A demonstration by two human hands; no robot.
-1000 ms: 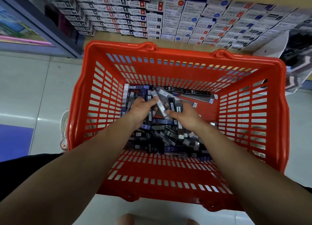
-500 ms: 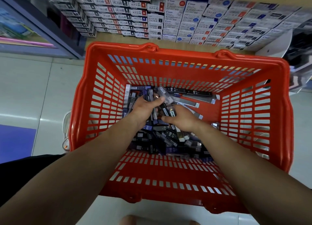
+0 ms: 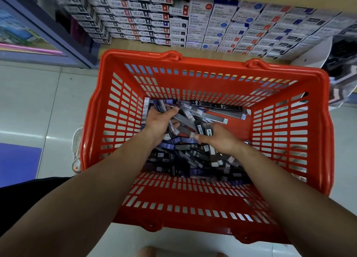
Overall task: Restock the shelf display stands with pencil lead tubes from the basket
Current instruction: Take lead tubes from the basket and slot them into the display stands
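The left hand (image 3: pixel 160 120) curls round several pencil lead tubes (image 3: pixel 161 107); just right of it, the right hand (image 3: pixel 220 139) pinches a few more. A red basket (image 3: pixel 193 200) rings both.

The pencil lead tubes (image 3: pixel 218 105) in the basket (image 3: pixel 212 63) read "HB 07", the stacked white boxes (image 3: pixel 201 7) carry "PILOT" and "BLS-FR5", and the red-marked boxes (image 3: pixel 160 16) show "BJF-0.5" and "JNC-0.5".

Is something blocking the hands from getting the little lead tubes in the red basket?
No, nothing visible is in the way. The basket has no lid, and both hands are down in the pile of lead tubes. The left hand grips a few, and the right hand pinches some too.
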